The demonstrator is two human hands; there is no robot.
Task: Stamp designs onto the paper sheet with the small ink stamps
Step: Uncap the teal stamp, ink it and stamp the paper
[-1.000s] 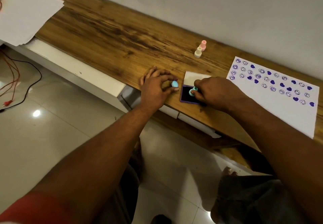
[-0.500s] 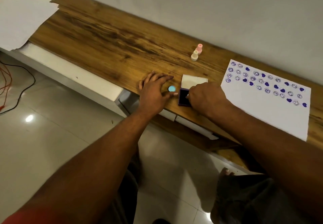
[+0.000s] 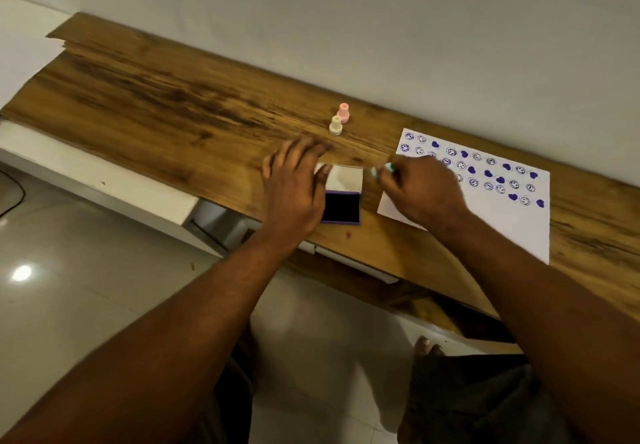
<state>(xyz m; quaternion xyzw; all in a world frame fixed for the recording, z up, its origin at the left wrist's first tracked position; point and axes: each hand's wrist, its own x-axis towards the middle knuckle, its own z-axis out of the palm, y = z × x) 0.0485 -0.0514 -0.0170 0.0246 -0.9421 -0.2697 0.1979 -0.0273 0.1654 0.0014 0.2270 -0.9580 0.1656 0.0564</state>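
Person seated at a long wooden desk, seen from above, both forearms reaching fwd. The paper sheet lies on the desk's right side, its near edge close to the desk's front lip.

Progress: approx. four slanted rows of purple prints, smiley rings mixed w/ solid hearts, fill the sheet's far part. The near part is blank, so by my read a good share of stamping is left.

Right hand hovers over the sheet's left edge, fingers pinched shut on a small teal stamp whose tip pokes out leftward; blurred, so whether it touches paper can't be told. Left hand rests w/ fingers spread and apart, gripping nothing visible, beside and partly over the open ink pad, dark pad near, pale lid flipped to the far side.

Two spare stamps, cream and pink, stand upright, just beside each other, far of the pad.

Room: bare wood stretches left. Wall runs close behind the sheet's far edge. Pad sits near the desk's front edge, between the hands, so a careless sweep could likely nudge it off.
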